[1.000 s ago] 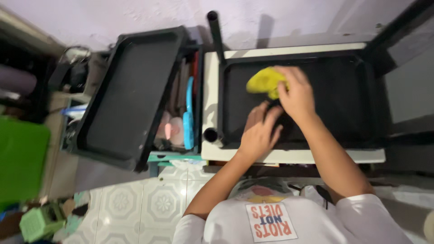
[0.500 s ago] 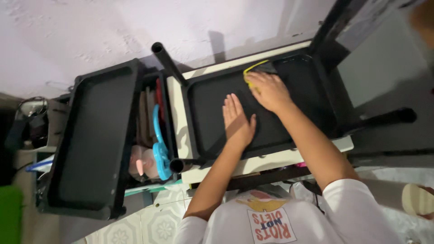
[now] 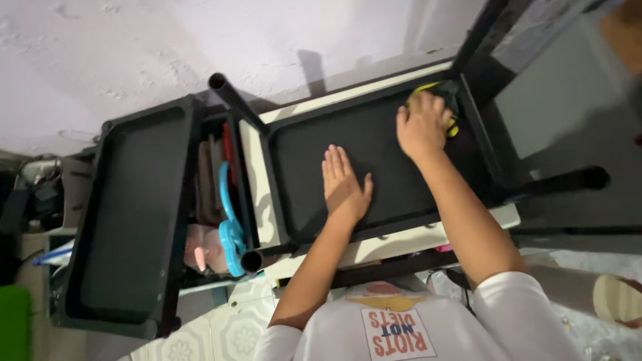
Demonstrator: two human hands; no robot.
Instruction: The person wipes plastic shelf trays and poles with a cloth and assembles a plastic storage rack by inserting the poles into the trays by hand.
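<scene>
- Sponge (image 3: 449, 113): the yellow sponge is sitting in the tray's (image 3: 374, 160) far right corner, mostly covered by the right hand (image 3: 421, 127), whose fingers are curling over and pressing it down.
- It is looking soft, light and squashy; gripping it from above, fingers over the top, seems best.
- The left hand (image 3: 344, 187) is lying flat and open on the tray, holding nothing.
- The second tray (image 3: 127, 214) is standing apart at left.
- The sponge's shape is mostly hidden; items in the rack (image 3: 224, 200) are hard to make out.
</scene>
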